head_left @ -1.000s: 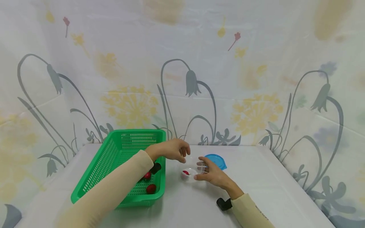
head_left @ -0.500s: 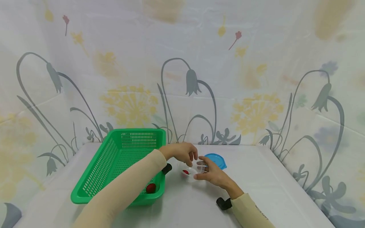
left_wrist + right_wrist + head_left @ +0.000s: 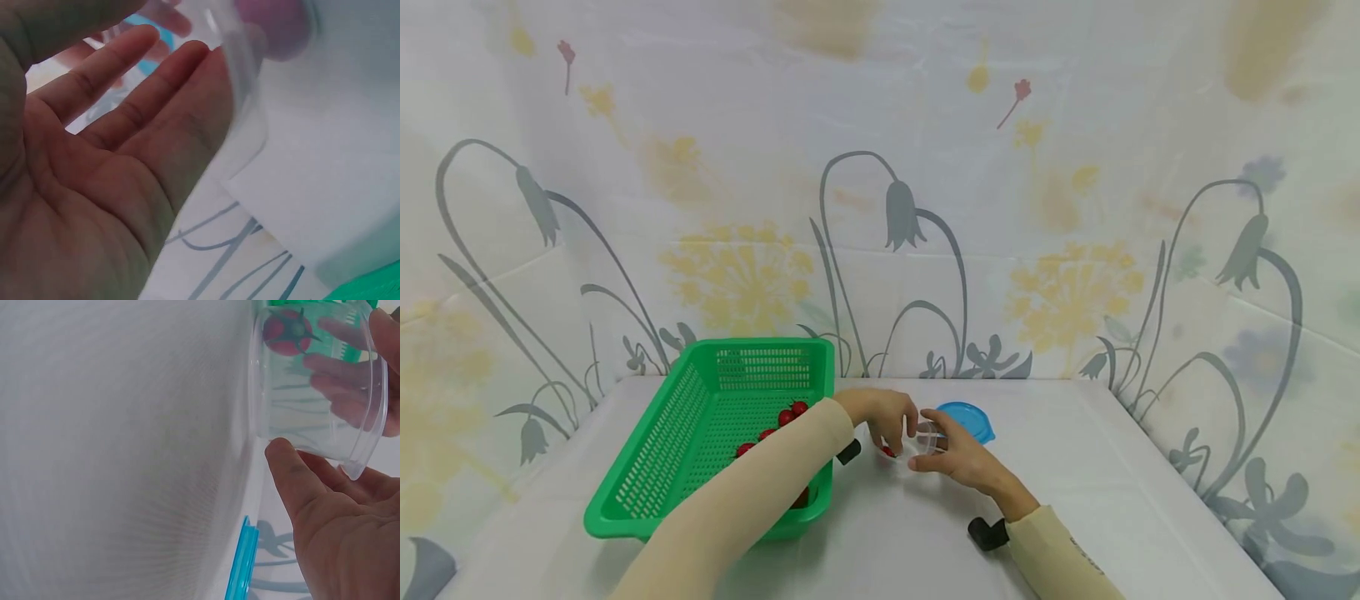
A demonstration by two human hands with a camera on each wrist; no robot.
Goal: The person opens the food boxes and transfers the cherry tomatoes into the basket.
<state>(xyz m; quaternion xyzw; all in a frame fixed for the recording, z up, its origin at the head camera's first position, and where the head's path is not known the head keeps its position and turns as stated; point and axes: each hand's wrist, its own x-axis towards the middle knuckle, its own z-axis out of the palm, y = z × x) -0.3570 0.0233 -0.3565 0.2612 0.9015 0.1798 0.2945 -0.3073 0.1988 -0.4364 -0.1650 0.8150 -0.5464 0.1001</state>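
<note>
A clear plastic container point(image 3: 300, 403) sits on the white table with a red cherry tomato point(image 3: 287, 332) inside, its green star-shaped top showing through the wall. My right hand point(image 3: 962, 454) is curled around the container's right side, with the thumb near the front and the fingers behind. From above, my left hand point(image 3: 883, 412) reaches into the container. In the left wrist view its fingers point(image 3: 131, 112) are fairly straight, and I see nothing held between them. The same tomato looks blurred and pinkish point(image 3: 278, 25) there, beyond the fingertips.
A green perforated basket point(image 3: 773, 371) stands at the left with several cherry tomatoes point(image 3: 786, 417) in it, partly hidden by my left sleeve point(image 3: 752, 492). Behind the right hand lies a blue lid point(image 3: 967, 421). A flower-printed sheet point(image 3: 880, 275) hangs at the back.
My left hand has moved right and down from beside the container into it. More tomatoes in the basket show past the sleeve. The right hand and container have stayed put.
</note>
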